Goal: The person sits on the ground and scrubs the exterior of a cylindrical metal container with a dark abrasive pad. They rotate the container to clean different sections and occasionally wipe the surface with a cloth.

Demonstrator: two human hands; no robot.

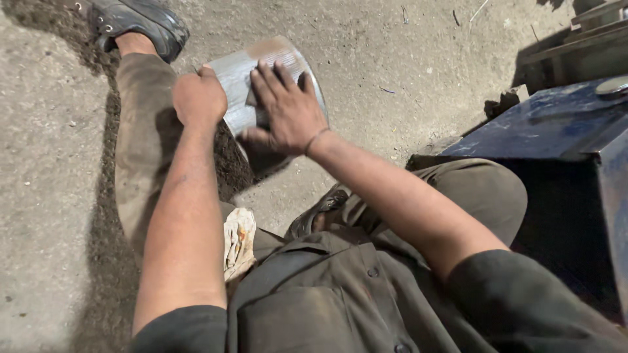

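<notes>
A curved grey metal cylinder (237, 78) with a rusty patch near its far end rests against my outstretched left leg. My left hand (198, 98) grips its left edge with the fingers curled over it. My right hand (288, 108) lies flat on the cylinder's surface, fingers spread, pressing a small dark piece, perhaps abrasive paper (254, 98), against the metal. A thin band sits on my right wrist.
I sit on a dusty concrete floor (392, 59). My left foot in a black shoe (140, 23) points away at top left. A dirty rag (239, 242) lies in my lap. A dark blue metal box (556, 131) stands close on the right, with metal parts behind it.
</notes>
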